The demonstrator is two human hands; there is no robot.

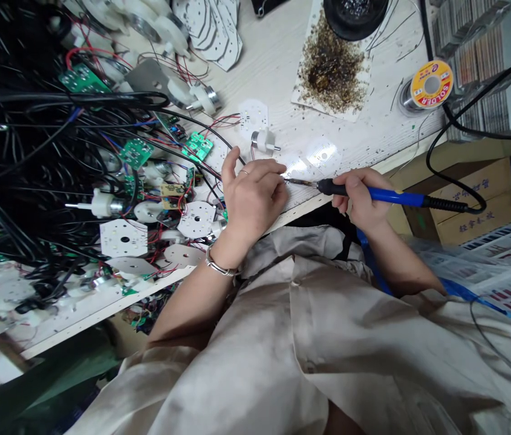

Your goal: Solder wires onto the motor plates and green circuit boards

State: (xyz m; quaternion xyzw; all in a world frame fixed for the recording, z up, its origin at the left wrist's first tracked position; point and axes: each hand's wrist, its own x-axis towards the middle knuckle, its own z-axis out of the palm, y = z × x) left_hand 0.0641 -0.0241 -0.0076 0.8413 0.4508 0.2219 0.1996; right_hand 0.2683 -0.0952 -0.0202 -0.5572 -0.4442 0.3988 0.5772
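Observation:
A soldering iron with a blue handle and black grip lies in my closed right hand. Its thin tip points left and reaches the fingers of my left hand. That hand rests over the table's front edge, fingers curled in a pinch; whatever they grip is hidden. Just beyond the fingertips, a small motor with a white gear housing lies beside a white LED board. More white boards lie flat above the iron's tip. A green circuit board with wires sits left of my left hand.
Black cables heap up across the left. A solder spool stands at the right, near a residue-covered sheet and a black round dish. Stacked white boards lie at the back. A cardboard box sits below the table's right end.

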